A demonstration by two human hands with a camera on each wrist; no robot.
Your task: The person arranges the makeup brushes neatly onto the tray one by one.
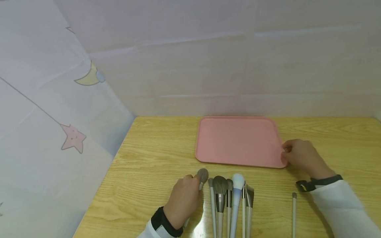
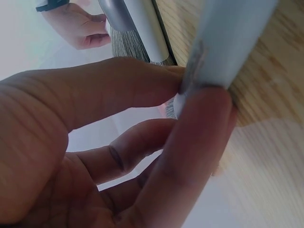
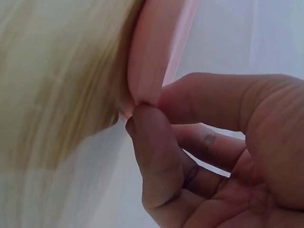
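My left hand (image 1: 185, 198) pinches the pale handle of a makeup brush (image 1: 203, 174) between thumb and fingers; its round grey bristle head points away from me. In the left wrist view the handle (image 2: 228, 42) fills the upper part, close over the wood. A pink tray (image 1: 238, 142) lies at the back of the table. At its near right corner, my right hand (image 1: 305, 157) pinches the rim, thumb on one side and index finger on the other, as the right wrist view shows at the tray edge (image 3: 152, 57).
Just right of my left hand, several makeup brushes lie side by side, among them a large dark one (image 1: 220, 185), a white-tipped one (image 1: 237, 185) and a flat one (image 1: 249, 196). A thin brush (image 1: 294, 211) lies apart, near my right sleeve. Behind the table (image 1: 154, 142) hangs a pale sheet (image 1: 190, 66).
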